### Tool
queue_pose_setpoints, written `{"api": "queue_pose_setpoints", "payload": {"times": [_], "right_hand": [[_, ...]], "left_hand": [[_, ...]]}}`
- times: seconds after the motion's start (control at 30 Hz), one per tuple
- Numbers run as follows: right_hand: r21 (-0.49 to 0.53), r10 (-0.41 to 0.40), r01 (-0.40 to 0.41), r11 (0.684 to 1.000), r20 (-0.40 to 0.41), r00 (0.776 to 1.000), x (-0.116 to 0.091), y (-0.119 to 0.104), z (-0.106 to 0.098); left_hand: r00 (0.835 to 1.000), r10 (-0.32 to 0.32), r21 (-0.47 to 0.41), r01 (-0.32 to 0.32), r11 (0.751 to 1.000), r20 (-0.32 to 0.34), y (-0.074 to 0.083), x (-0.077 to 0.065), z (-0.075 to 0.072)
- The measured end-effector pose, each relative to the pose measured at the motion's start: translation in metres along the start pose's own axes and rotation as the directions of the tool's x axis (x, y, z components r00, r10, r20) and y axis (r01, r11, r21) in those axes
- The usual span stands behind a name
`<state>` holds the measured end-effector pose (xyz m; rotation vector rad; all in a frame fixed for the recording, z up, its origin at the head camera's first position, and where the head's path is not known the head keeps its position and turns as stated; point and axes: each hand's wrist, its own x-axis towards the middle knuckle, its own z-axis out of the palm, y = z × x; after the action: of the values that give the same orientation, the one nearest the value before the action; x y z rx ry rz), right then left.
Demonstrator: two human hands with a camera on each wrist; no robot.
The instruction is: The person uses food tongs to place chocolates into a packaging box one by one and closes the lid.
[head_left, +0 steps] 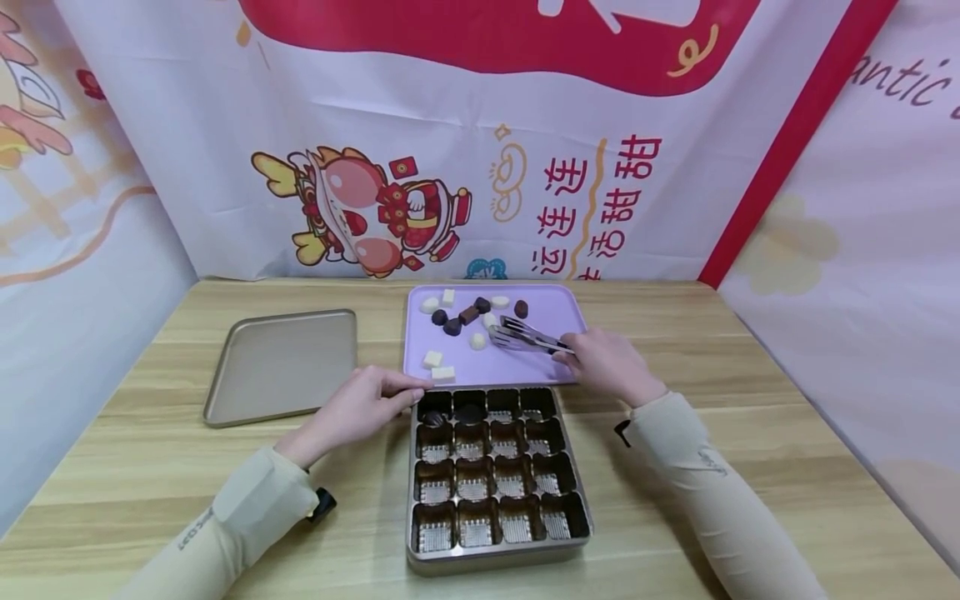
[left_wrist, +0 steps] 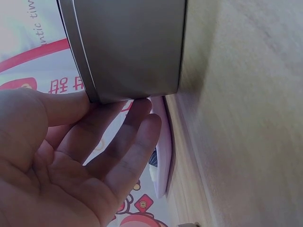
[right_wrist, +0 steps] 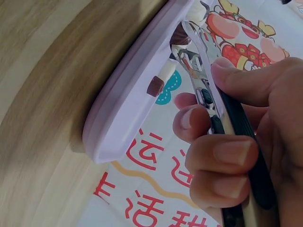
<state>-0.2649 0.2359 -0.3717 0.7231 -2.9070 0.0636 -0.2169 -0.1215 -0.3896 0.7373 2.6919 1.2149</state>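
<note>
My right hand [head_left: 609, 362] grips metal tongs [head_left: 531, 337] with dark handles, fingers curled round both arms in the right wrist view. The tongs' tips are right at a white chocolate [head_left: 491, 321] on the lilac tray [head_left: 502, 364]. Dark, brown and white chocolates lie about that tray. My left hand [head_left: 365, 406] holds the back left corner of a metal tin [left_wrist: 128, 52], thumb at the rim and fingertips against its side. Inside the tin is a dark divided insert [head_left: 472, 465]; dark chocolates [head_left: 470, 412] sit in its back row toward the left.
A shallow beige metal lid [head_left: 288, 362] lies on the wooden table [head_left: 120, 475] to the left. The lilac tray stands just behind the tin. A printed cloth backdrop [head_left: 465, 108] hangs at the table's far edge.
</note>
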Motion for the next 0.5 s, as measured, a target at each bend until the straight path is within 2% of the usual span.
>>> {"api": "queue_pose_setpoints", "payload": {"times": [0.3, 0.5], "right_hand": [[0.037, -0.026, 0.025, 0.999, 0.029, 0.999, -0.003, 0.006, -0.011], [0.043, -0.07, 0.069, 0.997, 0.043, 0.997, -0.005, 0.007, -0.015]], "left_hand": [[1.0, 0.013, 0.0, -0.013, 1.0, -0.01, 0.004, 0.001, -0.002], [1.0, 0.004, 0.008, -0.004, 1.0, 0.01, 0.001, -0.002, -0.001]]}}
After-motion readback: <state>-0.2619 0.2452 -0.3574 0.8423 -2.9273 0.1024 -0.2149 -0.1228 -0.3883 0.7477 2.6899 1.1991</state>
